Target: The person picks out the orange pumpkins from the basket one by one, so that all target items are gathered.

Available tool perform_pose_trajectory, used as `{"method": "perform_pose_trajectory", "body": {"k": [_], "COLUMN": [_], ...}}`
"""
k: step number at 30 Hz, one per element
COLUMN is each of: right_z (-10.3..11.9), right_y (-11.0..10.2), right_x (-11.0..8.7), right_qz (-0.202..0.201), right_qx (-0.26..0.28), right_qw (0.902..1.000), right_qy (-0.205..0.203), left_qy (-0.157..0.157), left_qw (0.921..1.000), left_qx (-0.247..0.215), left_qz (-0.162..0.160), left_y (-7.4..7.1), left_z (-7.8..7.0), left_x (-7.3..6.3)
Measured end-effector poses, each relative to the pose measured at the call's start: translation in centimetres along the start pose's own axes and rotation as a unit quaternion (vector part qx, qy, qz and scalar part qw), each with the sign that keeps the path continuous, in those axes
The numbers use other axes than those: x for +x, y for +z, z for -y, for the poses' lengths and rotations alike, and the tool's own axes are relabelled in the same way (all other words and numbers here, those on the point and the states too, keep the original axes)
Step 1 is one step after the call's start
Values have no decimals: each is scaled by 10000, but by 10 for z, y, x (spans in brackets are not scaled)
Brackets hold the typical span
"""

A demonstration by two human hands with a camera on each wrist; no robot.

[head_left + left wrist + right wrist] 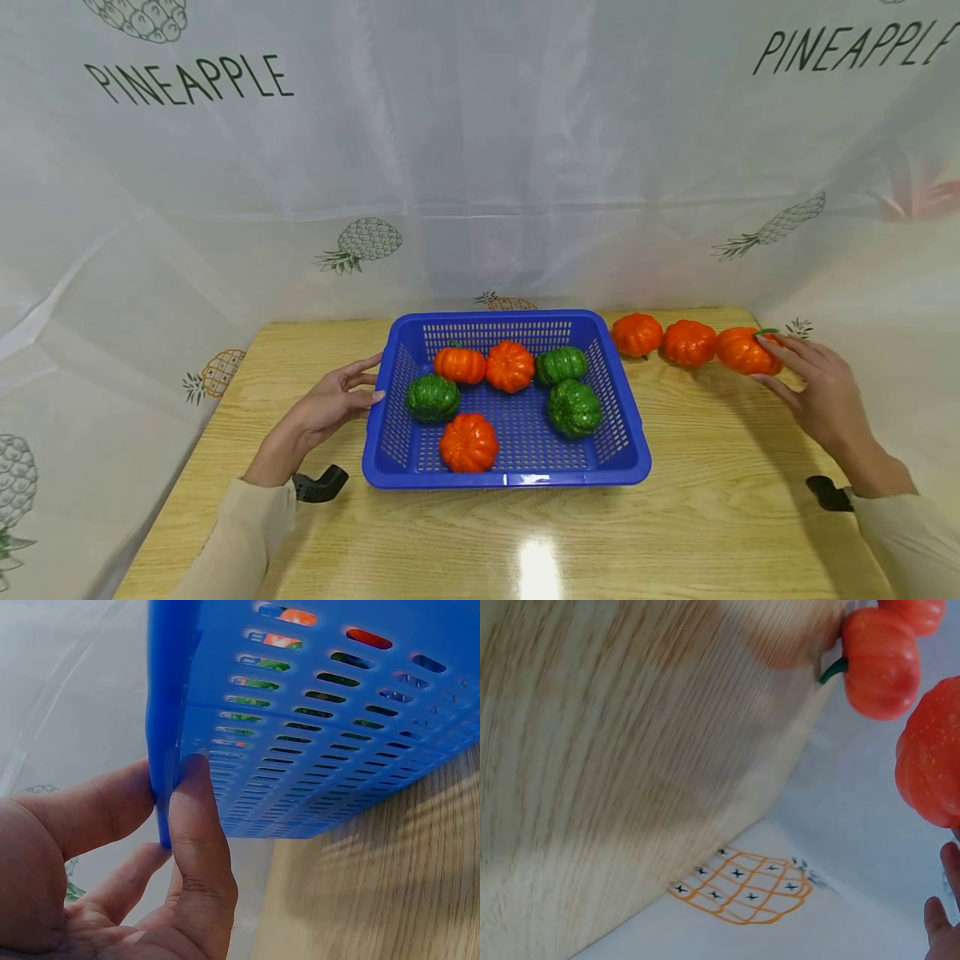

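Pinching end pumpkin (742,352), right grip (828,400) could slip on glossy skin, knocking adjacent pumpkin (688,343); left grip (330,406) pinches basket (420,481) rim.

wooden table (450,542) | pale sheet (480,150) behind it | printed pineapple drawings (370,239) | dark "pineapple" lettering (191,81)

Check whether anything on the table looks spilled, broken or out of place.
Nothing stands out as spilled or damaged. The blue basket looks intact, its rim gripped by the left hand. Three orange pumpkins line up outside it, the farthest in the right hand.
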State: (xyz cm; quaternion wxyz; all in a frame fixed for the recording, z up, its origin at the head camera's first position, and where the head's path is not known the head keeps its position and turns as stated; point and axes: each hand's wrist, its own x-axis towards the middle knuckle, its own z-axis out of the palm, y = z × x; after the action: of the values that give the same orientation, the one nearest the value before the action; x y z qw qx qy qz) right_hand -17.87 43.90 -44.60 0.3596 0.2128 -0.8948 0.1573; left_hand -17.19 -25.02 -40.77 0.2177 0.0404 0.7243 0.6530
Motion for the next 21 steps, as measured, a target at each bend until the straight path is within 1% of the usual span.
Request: {"method": "perform_pose_trajectory", "body": {"k": [5,10,18,21], "right_z": [-9,-14,-27,-32], "right_y": [-2,-1,7,9], "right_x": [-3,-5,-11,-13], "right_qz": [26,171,320,461], "right_qx": [53,24,-103,-185], "right_qw": [9997,9986,9975,9962], "right_qy": [251,496,625,710], "left_qy": [-14,-22,-12,-31], "left_qw": [10000,10000,10000,10000], "left_qx": [-1,36,45,55], "left_qz": [-5,-33,-36,-50], "left_y": [0,0,0,0], "left_z": [0,0,0,0], "left_x": [0,0,0,0]}}
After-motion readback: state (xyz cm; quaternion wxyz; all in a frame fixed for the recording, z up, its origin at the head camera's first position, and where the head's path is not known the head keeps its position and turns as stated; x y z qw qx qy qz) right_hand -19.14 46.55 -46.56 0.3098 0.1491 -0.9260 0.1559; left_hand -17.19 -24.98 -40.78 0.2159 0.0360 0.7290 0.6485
